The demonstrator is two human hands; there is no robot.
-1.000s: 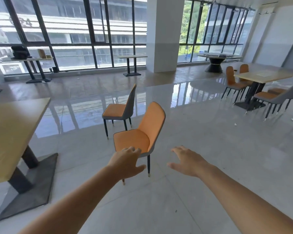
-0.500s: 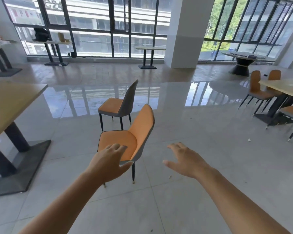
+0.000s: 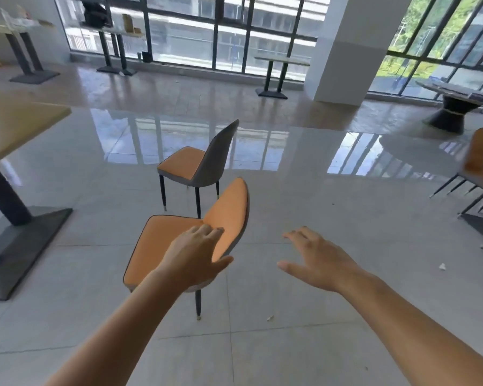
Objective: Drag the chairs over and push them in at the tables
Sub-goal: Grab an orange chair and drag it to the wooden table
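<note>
The left hand (image 3: 195, 257) reaches forward with fingers spread, over the orange chair (image 3: 162, 246); I cannot tell whether it touches. The right hand (image 3: 315, 260), also spread and holding nothing, hovers just right of that chair. The chair stands on the tiled floor (image 3: 318, 338), with a second chair (image 3: 195, 165) behind it and a wooden surface (image 3: 17, 126) well apart at left.

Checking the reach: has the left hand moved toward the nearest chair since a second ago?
Yes. The left hand advanced across the chair seat toward its back.
</note>
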